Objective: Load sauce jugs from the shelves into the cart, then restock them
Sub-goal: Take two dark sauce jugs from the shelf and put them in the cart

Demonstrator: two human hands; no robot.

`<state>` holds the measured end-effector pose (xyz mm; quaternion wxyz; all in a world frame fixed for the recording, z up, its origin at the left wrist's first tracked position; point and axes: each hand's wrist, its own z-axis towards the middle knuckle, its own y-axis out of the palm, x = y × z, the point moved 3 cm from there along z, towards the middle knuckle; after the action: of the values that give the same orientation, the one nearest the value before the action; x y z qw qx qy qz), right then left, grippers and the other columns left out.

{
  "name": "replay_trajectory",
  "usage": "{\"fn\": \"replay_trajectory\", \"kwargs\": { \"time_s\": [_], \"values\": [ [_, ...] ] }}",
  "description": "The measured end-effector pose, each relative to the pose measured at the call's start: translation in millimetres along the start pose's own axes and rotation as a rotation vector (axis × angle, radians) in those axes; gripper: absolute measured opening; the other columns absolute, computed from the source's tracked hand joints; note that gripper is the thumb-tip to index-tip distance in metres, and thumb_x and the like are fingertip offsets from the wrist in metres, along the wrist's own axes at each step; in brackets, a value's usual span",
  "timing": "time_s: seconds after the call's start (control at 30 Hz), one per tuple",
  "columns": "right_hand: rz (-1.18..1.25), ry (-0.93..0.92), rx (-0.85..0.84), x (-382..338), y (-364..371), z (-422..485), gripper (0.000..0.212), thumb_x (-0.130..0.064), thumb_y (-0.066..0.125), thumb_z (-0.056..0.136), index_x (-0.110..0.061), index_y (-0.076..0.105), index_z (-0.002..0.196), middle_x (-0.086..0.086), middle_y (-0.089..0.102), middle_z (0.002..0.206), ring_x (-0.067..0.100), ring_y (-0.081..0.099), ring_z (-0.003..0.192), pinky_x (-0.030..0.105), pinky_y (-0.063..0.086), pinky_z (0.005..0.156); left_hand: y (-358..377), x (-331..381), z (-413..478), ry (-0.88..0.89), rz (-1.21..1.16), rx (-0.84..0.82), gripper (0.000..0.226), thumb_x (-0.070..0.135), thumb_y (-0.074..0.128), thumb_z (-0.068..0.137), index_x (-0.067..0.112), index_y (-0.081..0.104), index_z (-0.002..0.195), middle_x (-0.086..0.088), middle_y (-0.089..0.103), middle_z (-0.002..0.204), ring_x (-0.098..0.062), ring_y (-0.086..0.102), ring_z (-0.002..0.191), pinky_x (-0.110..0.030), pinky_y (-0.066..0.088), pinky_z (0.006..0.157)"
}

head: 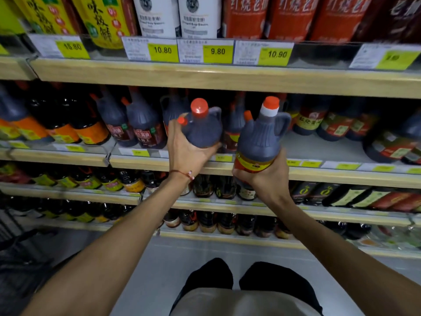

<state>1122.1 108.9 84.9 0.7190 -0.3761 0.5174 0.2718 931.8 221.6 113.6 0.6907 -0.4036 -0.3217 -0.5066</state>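
Both hands were up at the second shelf [227,166]. The left hand [185,149] clamped a dark sauce jug [202,130] from below, tilted toward the camera. The right hand [265,175] gripped a second jug [262,137] at its base, upright, just before the shelf edge. Both were full of dark sauce, red caps on.

hands: two [186,153]; held jugs: two [202,131]; legible price tags: four [163,50]
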Motion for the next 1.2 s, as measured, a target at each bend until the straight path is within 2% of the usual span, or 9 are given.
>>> {"fn": "replay_trajectory", "kwargs": {
  "time_s": [0.07, 0.13, 0.27, 0.47, 0.57, 0.7, 0.87, 1.03, 1.2],
  "values": [
    [0.006, -0.019, 0.007, 2, 3, 8, 0.09, -0.021, 0.102, 0.053, -0.014, 0.048, 0.124, -0.004, 0.069, 0.111, 0.004, 0.069, 0.093, 0.023, 0.058, 0.073, 6, -9, 10, -0.003, 0.02, 0.025, 0.086, 0.031, 0.098, 0.049, 0.012, 0.052, 0.119, -0.002, 0.059, 0.115, -0.006, 0.06, 0.109, -0.026, 0.051, 0.092],
    [0.017, -0.045, -0.001, 4, 7, 16, 0.091, -0.017, 0.102, 0.055, -0.013, 0.047, 0.127, -0.004, 0.068, 0.113, 0.0, 0.068, 0.094, 0.018, 0.056, 0.073, 12, -16, 17, 0.019, 0.053, 0.036, 0.086, 0.037, 0.097, 0.049, 0.017, 0.052, 0.12, 0.0, 0.058, 0.116, -0.013, 0.06, 0.11, -0.033, 0.052, 0.092],
    [0.018, -0.074, -0.003, 11, 13, 24, 0.098, -0.023, 0.102, 0.053, -0.014, 0.045, 0.131, 0.003, 0.066, 0.121, 0.012, 0.068, 0.103, 0.028, 0.059, 0.081, 26, -17, 18, 0.044, 0.191, 0.062, 0.085, 0.042, 0.093, 0.048, 0.024, 0.054, 0.12, 0.013, 0.055, 0.111, -0.013, 0.059, 0.106, -0.024, 0.043, 0.077],
    [0.04, -0.077, -0.006, 19, 14, 31, 0.096, -0.014, 0.101, 0.056, -0.015, 0.043, 0.131, 0.005, 0.066, 0.121, 0.015, 0.069, 0.101, 0.025, 0.06, 0.078, 37, -42, 12, 0.002, 0.182, 0.038, 0.093, 0.042, 0.096, 0.046, 0.023, 0.056, 0.128, 0.006, 0.06, 0.122, -0.011, 0.057, 0.114, -0.026, 0.049, 0.087],
    [0.053, -0.08, -0.012, 21, 14, 32, 0.095, -0.013, 0.101, 0.056, -0.014, 0.043, 0.132, 0.005, 0.066, 0.12, 0.015, 0.069, 0.101, 0.022, 0.059, 0.077, 41, -49, 12, -0.008, 0.125, 0.019, 0.098, 0.033, 0.098, 0.043, 0.02, 0.054, 0.129, 0.004, 0.053, 0.124, -0.01, 0.054, 0.113, -0.016, 0.043, 0.088],
    [0.064, -0.089, -0.018, 21, 14, 30, 0.099, -0.023, 0.101, 0.054, -0.016, 0.042, 0.133, 0.004, 0.065, 0.123, 0.018, 0.069, 0.105, 0.034, 0.062, 0.084, 47, -56, 15, -0.023, 0.111, -0.009, 0.102, 0.025, 0.1, 0.036, 0.018, 0.058, 0.129, 0.004, 0.044, 0.121, -0.009, 0.052, 0.107, -0.017, 0.046, 0.093],
    [0.07, -0.07, -0.018, 22, 12, 30, 0.101, -0.039, 0.098, 0.048, -0.019, 0.045, 0.132, 0.004, 0.067, 0.122, 0.021, 0.07, 0.105, 0.044, 0.062, 0.084, 47, -54, 16, -0.055, 0.175, 0.026, 0.104, 0.034, 0.1, 0.037, 0.018, 0.06, 0.131, 0.004, 0.055, 0.115, -0.009, 0.055, 0.106, -0.015, 0.041, 0.084],
    [0.056, -0.049, -0.026, 25, 7, 27, 0.096, -0.016, 0.102, 0.055, -0.016, 0.045, 0.132, -0.001, 0.067, 0.119, 0.009, 0.069, 0.099, 0.028, 0.06, 0.079, 52, -53, 13, -0.115, 0.108, 0.081, 0.107, 0.025, 0.1, 0.044, 0.021, 0.05, 0.139, 0.005, 0.06, 0.129, -0.01, 0.055, 0.118, -0.016, 0.042, 0.095],
    [0.046, -0.032, -0.023, 27, 2, 24, 0.089, -0.011, 0.101, 0.056, -0.014, 0.046, 0.126, -0.007, 0.067, 0.11, -0.005, 0.067, 0.087, 0.014, 0.053, 0.068, 60, -54, 17, -0.145, 0.051, 0.106, 0.097, 0.011, 0.097, 0.05, 0.014, 0.044, 0.131, -0.003, 0.052, 0.129, -0.019, 0.053, 0.121, -0.036, 0.047, 0.105]
  ]
}}
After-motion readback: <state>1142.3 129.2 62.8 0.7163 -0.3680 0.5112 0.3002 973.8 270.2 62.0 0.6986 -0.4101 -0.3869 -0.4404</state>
